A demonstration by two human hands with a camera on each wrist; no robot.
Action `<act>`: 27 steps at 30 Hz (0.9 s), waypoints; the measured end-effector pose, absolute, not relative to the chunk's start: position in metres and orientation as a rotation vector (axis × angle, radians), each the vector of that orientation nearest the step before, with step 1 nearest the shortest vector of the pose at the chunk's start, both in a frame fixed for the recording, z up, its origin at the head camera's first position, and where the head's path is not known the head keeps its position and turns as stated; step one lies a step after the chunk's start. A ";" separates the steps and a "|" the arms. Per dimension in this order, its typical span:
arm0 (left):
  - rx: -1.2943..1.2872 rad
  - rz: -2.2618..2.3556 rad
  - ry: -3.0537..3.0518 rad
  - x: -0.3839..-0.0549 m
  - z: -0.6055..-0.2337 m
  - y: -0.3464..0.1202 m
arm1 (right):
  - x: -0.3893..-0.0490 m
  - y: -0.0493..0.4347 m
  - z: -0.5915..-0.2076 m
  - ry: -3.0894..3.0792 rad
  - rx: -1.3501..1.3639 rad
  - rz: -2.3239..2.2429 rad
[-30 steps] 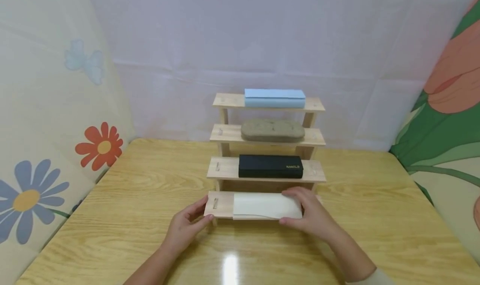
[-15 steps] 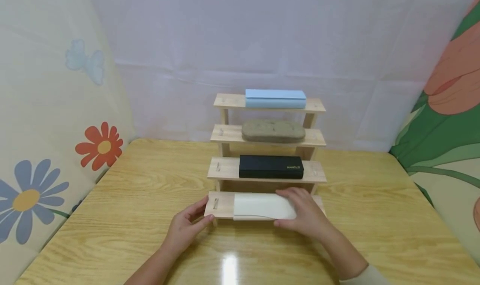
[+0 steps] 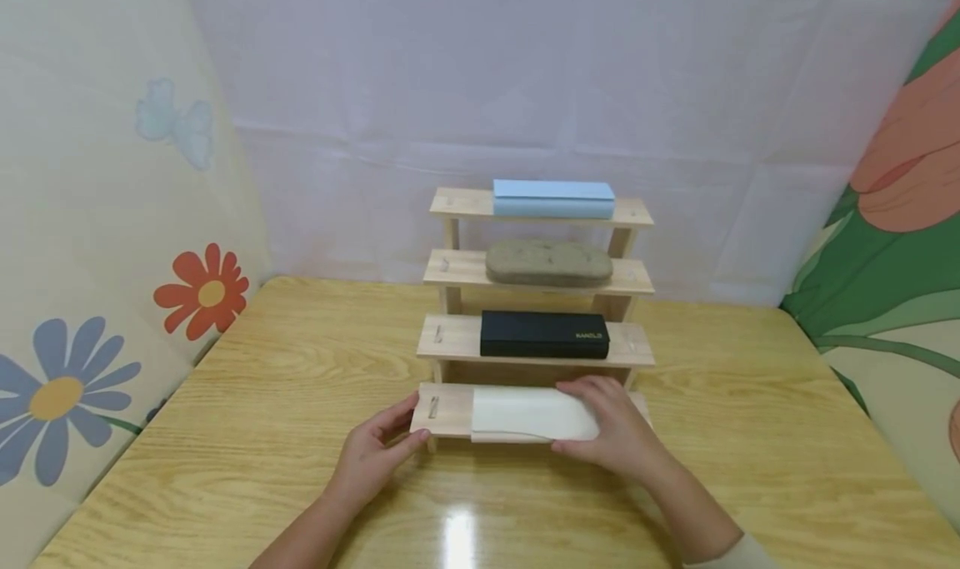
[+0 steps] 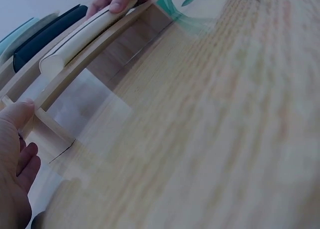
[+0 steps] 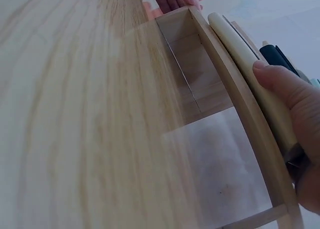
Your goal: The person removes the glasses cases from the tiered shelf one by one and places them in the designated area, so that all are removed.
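On the lowest step of a tiered wooden display stand (image 3: 450,423) lies a white glasses case (image 3: 517,413) with a flap along its front. My right hand (image 3: 611,427) grips the case near its right end, thumb at the front and fingers over the back, hiding that end. My left hand (image 3: 375,452) holds the left end of the same step, thumb at the front corner. In the left wrist view its thumb touches the wooden edge. The right wrist view shows my right thumb pressing the white case just above the step's front edge.
Above, on separate steps, lie a black glasses case (image 3: 543,336) with gold lettering, a grey-brown case (image 3: 549,262) and a light blue case (image 3: 553,199). The stand is on a wood-grain table (image 3: 285,369). White cloth (image 3: 525,69) hangs behind; floral cloths flank both sides.
My right hand has slid a little left along the white case, uncovering the step's right end. My left hand keeps its hold. The whole head view has shifted slightly.
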State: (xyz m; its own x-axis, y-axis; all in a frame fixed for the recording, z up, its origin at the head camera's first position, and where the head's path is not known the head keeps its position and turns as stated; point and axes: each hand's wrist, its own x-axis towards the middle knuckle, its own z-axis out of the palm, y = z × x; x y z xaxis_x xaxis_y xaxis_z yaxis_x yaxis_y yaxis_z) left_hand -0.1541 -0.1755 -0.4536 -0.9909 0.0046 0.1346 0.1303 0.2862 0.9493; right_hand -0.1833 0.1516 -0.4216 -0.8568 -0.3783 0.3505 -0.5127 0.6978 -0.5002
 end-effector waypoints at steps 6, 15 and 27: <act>-0.126 -1.800 -2.441 -0.154 -0.453 -0.175 | -0.180 0.156 -0.418 -2.684 0.700 0.903; -0.133 -1.798 -2.441 -0.153 -0.453 -0.176 | -0.178 0.167 -0.402 -2.649 0.748 0.897; -0.116 -1.802 -2.446 -0.154 -0.453 -0.175 | -0.177 0.184 -0.377 -2.618 0.682 0.960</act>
